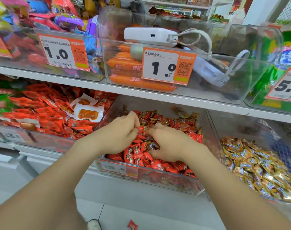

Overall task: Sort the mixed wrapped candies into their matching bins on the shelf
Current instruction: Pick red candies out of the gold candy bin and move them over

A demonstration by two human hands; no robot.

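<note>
The left hand curls its fingers and pinches a red candy at its three o'clock. The right hand, just beside it, has its fingers bent down into the mixed candies; whether it grips one I cannot tell. Both are inside the clear middle bin. At the bin's three o'clock lie gold candies, and at nine o'clock red packets. At twelve o'clock, one shelf up, are sausages and a white power bank. At six o'clock a stray candy lies on the floor
</note>
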